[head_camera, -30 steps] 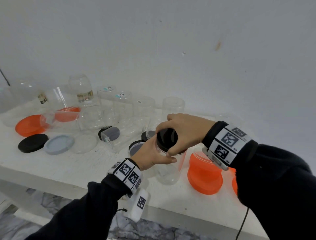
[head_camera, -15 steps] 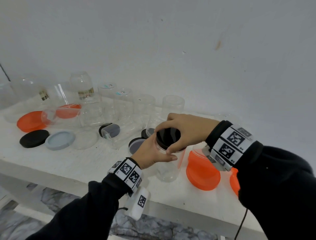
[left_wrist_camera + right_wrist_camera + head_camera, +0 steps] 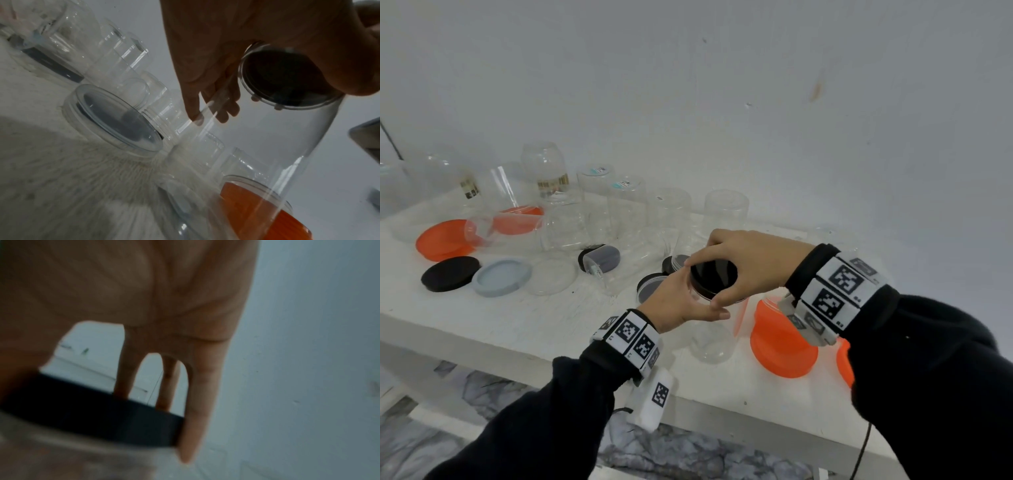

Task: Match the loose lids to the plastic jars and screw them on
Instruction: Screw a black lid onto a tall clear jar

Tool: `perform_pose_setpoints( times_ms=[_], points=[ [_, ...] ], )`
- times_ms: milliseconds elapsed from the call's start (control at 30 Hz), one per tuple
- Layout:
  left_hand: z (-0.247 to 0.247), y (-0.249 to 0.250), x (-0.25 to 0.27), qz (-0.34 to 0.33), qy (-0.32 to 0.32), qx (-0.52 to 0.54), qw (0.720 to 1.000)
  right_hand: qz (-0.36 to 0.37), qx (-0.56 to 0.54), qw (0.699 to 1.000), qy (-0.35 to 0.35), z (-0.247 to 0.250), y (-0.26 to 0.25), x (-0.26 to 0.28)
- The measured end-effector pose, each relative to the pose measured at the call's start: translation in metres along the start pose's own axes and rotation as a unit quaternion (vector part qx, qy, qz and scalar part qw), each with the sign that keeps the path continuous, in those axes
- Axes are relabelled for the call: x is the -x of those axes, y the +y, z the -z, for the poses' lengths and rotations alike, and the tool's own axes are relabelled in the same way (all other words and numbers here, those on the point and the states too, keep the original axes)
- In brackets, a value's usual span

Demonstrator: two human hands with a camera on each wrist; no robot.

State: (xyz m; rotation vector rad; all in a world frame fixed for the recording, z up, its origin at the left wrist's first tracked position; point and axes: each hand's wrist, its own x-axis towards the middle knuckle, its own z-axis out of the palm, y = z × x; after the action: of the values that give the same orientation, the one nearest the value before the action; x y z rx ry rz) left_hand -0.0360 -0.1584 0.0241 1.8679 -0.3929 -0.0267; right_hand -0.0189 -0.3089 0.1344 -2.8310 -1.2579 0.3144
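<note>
Hands meet over a clear jar (image 3: pixel 714 329) standing on the white shelf (image 3: pixel 493 329), near its front edge. Left hand (image 3: pixel 681 303) wraps the jar's upper wall, thumb across the front. Right hand (image 3: pixel 748 263) comes from above w/ fingers curled round the rim of the black lid (image 3: pixel 714 275), which sits on the jar mouth.

Head view gives the layout: orange lid (image 3: pixel 784 346) just right of the jar, more clear jars (image 3: pixel 726 209) upside down at the back, black lid on shelf (image 3: pixel 450 273) and grey lid (image 3: pixel 501 277) far left.

Left wrist cam looks up through the jar (image 3: pixel 267 146): lid underside (image 3: pixel 287 78) dark inside the neck, left fingers (image 3: pixel 193 104) seen behind the clear wall. Can't tell from it how far the thread is seated.

Right wrist cam, blurry: only the lid's side band (image 3: pixel 92 415) w/ right fingertips (image 3: pixel 193 426) pressed down its edge, the others spaced along the far rim. Jar body barely readable there.
</note>
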Motion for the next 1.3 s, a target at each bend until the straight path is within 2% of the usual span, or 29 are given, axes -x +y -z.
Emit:
perform_pose_setpoints(
  times_ms=[100,233,300,400,467,733,800,833,900,967,1133,1300],
  points=[
    [-0.006,-0.001,0.002,-0.002,0.019,0.024,1.0,-0.026,0.055,0.996,0.062,-0.008,-0.003,-0.002],
    [-0.01,-0.003,0.005,0.0,0.033,0.013,0.999,-0.109,0.133,0.978,0.118,-0.018,-0.015,-0.008],
    [-0.009,-0.002,0.006,-0.002,0.033,0.009,0.999,-0.108,0.136,0.981,0.084,-0.013,-0.015,-0.005],
    [-0.007,0.0,0.004,-0.005,0.021,-0.001,1.0,-0.046,-0.007,0.998,-0.044,0.002,-0.006,0.002],
    [-0.007,0.001,0.005,-0.001,0.019,0.008,1.0,-0.015,-0.039,0.997,-0.059,0.006,-0.003,0.004],
    [-0.012,-0.002,0.007,0.0,0.024,0.013,1.0,-0.096,0.074,0.99,0.076,-0.01,-0.016,-0.011],
    [-0.01,-0.002,0.008,-0.002,0.016,0.005,1.0,-0.106,0.093,0.989,0.053,-0.006,-0.014,-0.01],
    [-0.009,-0.002,0.007,-0.002,0.012,0.001,1.0,-0.103,0.083,0.991,0.015,-0.001,-0.012,-0.007],
    [-0.007,-0.001,0.006,-0.001,0.006,-0.006,1.0,-0.064,0.008,0.996,-0.066,0.011,-0.007,-0.002],
    [-0.006,-0.001,0.006,0.0,0.002,-0.01,1.0,-0.03,-0.037,0.995,-0.089,0.015,-0.007,0.0],
    [-0.009,-0.002,0.007,0.002,0.013,-0.004,1.0,-0.059,0.029,0.998,0.0,0.003,-0.013,-0.007],
    [-0.01,-0.006,0.009,0.001,0.019,-0.001,1.0,-0.111,0.08,0.987,0.083,-0.012,-0.018,-0.009]
  ],
)
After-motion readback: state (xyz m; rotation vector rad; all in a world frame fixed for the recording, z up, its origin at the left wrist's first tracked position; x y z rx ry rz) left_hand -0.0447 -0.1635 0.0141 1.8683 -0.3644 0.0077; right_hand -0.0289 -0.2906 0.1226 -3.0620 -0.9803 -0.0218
